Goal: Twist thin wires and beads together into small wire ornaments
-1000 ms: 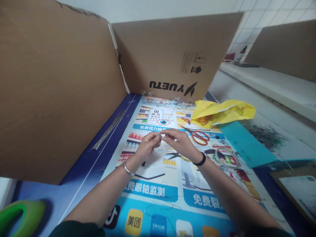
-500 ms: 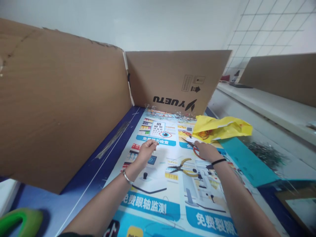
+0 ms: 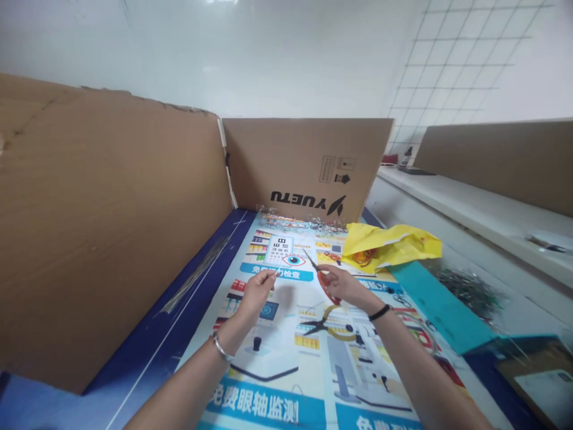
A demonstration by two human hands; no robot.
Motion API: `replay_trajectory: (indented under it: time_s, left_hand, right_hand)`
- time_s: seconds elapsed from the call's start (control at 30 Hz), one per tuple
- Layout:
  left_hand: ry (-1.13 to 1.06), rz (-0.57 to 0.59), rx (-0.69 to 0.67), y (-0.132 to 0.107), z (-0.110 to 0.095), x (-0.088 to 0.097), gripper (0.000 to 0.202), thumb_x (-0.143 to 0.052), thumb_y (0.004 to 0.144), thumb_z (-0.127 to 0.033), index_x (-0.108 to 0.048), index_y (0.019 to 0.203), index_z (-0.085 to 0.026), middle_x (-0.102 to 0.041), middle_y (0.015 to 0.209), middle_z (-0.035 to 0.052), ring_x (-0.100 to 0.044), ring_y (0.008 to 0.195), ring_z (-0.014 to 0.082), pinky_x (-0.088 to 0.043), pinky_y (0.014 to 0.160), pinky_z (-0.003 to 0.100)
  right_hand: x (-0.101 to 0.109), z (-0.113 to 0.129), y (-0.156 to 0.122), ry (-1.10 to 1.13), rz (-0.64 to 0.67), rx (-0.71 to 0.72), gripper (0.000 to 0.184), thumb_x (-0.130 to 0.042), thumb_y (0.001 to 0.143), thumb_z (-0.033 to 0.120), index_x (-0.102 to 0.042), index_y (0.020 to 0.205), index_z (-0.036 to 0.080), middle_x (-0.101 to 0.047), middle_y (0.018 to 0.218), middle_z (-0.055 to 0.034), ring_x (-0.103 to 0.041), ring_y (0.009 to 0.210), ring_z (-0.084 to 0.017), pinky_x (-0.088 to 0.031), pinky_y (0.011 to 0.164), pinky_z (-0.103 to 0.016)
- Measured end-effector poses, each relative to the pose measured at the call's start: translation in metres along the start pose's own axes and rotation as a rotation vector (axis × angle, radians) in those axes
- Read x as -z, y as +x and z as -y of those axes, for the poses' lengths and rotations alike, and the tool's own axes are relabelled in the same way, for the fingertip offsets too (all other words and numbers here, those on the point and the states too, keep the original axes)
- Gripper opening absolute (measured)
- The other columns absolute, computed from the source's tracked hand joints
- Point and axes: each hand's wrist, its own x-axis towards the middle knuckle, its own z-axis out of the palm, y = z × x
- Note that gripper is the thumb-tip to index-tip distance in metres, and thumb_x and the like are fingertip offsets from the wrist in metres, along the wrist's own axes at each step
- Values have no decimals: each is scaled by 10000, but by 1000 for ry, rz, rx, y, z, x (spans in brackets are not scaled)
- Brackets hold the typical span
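Note:
My left hand [image 3: 258, 294] is closed in a pinch above the printed poster [image 3: 286, 292]. A tiny pale sliver shows at its fingertips, too small to name. My right hand [image 3: 342, 282] grips a pair of scissors [image 3: 310, 258] with red handles, the dark blades pointing up and left toward the eye chart picture. A gap separates the blades from my left fingers. Between my forearms, pliers [image 3: 314, 326] with yellow handles lie on the poster. Beyond my right hand rests a crumpled yellow bag [image 3: 391, 246] with small orange things at its mouth.
Cardboard panels stand on the left [image 3: 116, 239] and at the back [image 3: 290, 161]. Thin wires [image 3: 194, 278] lie on the blue tabletop at left. Tangled wire bits [image 3: 322, 226] gather along the back panel. A teal box [image 3: 447, 310] and a wire heap [image 3: 470, 292] are at right.
My right hand has brought the scissors left, toward my left hand, and their blades now point more steeply upward. My left hand stays pinched. The view has tilted up slightly.

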Motion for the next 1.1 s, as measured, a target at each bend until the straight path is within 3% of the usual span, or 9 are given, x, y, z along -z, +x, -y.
replay_trajectory:
  time_s: [0.2,0.37,0.63,1.1]
  left_hand:
    - [3,6,-8,0,-2,1,282,-595,702,-445,-622,740,-167,-455,520,-47,-380,472,90,-279,469,210]
    - [4,23,11,-1,-2,-1,258,-593,703,-416,-626,777,-172,-452,546,-49,-377,488,89,-279,481,209]
    - [22,77,44,-8,-6,-6,235,-597,710,-388,-626,772,-163,-441,532,-55,-324,452,72,-260,467,207]
    - [60,109,28,-11,-2,-11,220,-588,714,-373,-654,772,-172,-496,565,-34,-427,528,105,-323,525,220]
  right_hand:
    - [-31,11,-4,85,88,37,424,-637,728,374,-471,1072,191,-430,641,63,-371,511,-64,-303,465,-190]
    - [-48,14,-6,135,90,65,373,-576,774,503,-448,956,203,-403,652,64,-372,518,-65,-358,489,-204]
    - [-54,18,-6,53,42,109,371,-518,810,526,-444,969,199,-411,644,59,-403,550,-83,-399,500,-213]
    - [-57,28,-9,59,28,86,356,-494,824,523,-446,939,189,-384,531,89,-374,437,-66,-351,435,-193]
